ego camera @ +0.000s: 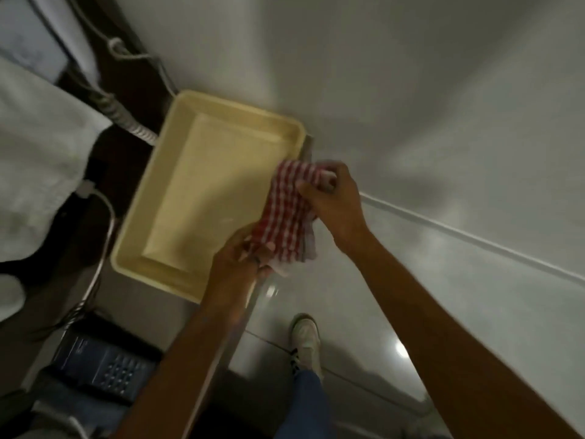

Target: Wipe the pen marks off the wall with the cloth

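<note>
A red-and-white checked cloth (286, 213) is stretched between both hands in the middle of the view. My left hand (235, 258) grips its lower end and my right hand (335, 198) grips its upper end. The cloth hangs over the right edge of a cream tray (177, 147). The white wall (411, 90) fills the upper right, just beyond my right hand. No pen marks show on the blurred wall surface.
The cream tray sits on a dark table beside the wall. A coiled grey cord (123, 112) and cables run along its left. A dark telephone (107, 365) lies at the lower left. White cloth (41, 160) lies at left. My shoe (305, 340) stands on the shiny floor.
</note>
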Tool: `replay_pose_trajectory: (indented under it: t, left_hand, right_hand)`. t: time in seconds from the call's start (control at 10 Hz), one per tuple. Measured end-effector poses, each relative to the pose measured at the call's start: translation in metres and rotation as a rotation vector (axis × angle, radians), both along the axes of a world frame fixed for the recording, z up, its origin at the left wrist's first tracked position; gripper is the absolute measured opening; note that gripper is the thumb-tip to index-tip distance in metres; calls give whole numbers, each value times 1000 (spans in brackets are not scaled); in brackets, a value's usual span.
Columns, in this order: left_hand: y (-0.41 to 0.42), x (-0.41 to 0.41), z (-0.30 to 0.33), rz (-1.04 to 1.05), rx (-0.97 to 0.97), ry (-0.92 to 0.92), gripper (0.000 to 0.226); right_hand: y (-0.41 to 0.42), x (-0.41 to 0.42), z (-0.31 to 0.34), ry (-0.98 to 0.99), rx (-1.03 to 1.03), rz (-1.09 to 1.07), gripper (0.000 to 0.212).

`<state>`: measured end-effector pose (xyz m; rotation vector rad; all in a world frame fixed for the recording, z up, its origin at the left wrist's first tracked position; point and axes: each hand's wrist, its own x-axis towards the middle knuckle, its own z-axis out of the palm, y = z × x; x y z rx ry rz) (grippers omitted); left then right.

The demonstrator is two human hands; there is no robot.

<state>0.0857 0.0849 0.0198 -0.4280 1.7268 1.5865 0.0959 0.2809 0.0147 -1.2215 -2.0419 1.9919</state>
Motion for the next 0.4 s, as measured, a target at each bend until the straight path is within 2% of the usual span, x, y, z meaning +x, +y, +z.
replay_pose_trajectory:
  t: [0.1, 0.2, 0.3, 0.4]
  left_hand:
    - [-22, -55, -22, 36, -82, 123, 34]
    - [-31, -94, -60, -43, -189, 155, 36]
    - [-29, -107, -78, -293, -488, 204, 42]
    - [-21, -104, -54, -574, -822, 369, 64]
  right_hand:
    - [-15, -73, -12, -44, 351, 316, 43]
    - [-33, -125, -41, -214, 724, 610, 54]
    - [-46, -137, -56, -319, 956, 822, 54]
    - [-39, -124, -39, -289, 1005, 795, 55]
